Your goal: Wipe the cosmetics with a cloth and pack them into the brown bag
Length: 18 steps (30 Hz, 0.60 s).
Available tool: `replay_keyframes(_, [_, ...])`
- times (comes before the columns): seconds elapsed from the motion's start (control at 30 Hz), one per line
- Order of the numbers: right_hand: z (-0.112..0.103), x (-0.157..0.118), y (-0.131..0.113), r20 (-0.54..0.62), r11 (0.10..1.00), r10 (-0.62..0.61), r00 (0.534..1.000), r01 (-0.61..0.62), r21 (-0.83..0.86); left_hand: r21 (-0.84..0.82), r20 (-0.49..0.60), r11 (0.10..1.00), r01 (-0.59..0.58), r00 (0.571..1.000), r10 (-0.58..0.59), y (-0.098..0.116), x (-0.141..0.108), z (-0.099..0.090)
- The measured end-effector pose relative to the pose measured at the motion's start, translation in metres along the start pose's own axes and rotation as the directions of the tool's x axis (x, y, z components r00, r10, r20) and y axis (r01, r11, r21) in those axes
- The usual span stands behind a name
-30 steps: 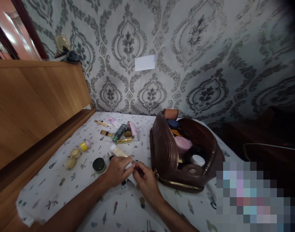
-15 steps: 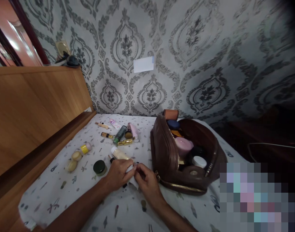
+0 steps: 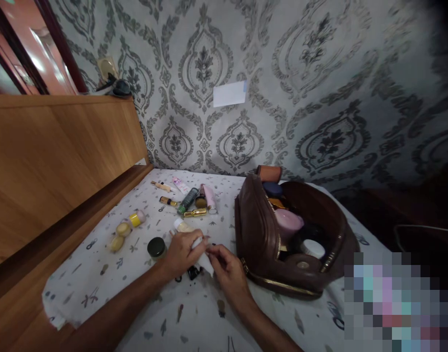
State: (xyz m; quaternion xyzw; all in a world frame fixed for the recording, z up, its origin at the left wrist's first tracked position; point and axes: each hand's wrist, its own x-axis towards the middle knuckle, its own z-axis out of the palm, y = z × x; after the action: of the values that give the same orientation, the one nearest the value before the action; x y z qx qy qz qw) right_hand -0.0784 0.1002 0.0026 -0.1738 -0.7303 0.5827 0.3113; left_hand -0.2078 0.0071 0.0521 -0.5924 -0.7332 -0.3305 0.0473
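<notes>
Head | left hand [image 3: 182,253]: white tissue [image 3: 204,259] | pink-white tube [image 3: 180,185]: label illegible

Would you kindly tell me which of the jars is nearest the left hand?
The dark-lidded jar, on the patterned cloth just beside the left hand; the white-topped jar sits inside the brown bag.
</notes>
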Motion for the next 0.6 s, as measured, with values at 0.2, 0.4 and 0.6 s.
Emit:
replay_keyframes(0.2, [0.002, -0.005, -0.002, -0.024, 0.999, 0.044, 0.999, -0.044, 0.011, 0.148, -0.026, 0.982, 0.117, 0.993, -0.114, -0.041, 0.051, -0.044])
replay_keyframes(0.4, [0.004, -0.005, 0.000, -0.048, 0.996, 0.079, 0.996, -0.077, 0.038, 0.701, 0.128, 0.701, 0.134, 0.943, -0.308, -0.103, 0.120, -0.067])
replay_keyframes(0.6, [0.002, -0.007, -0.004, -0.062, 0.995, 0.089, 0.994, -0.085, 0.060, 0.762, 0.250, 0.647, 0.022, 0.912, -0.326, -0.152, 0.164, -0.060])
